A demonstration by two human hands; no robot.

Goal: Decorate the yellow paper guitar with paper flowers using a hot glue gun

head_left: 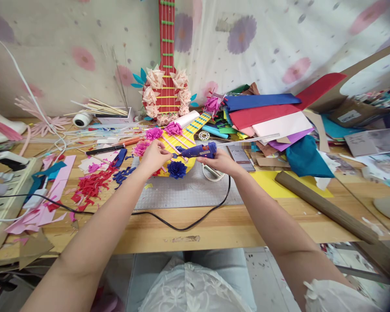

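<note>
My right hand is closed around a blue glue gun, whose nozzle points left and whose black cord trails down. A clear glue stick juts from its back. My left hand is pinched close to the nozzle; what its fingertips hold is too small to make out. Under both hands lies a yellow paper guitar with pink strips and blue-striped neck. Pink paper flowers run along its left side, and a dark blue paper flower sits at its lower edge.
A red paper guitar with pale flowers leans on the wall. Red paper scraps lie at left, near a power strip. Coloured paper sheets pile up at right, above a phone and a cardboard tube.
</note>
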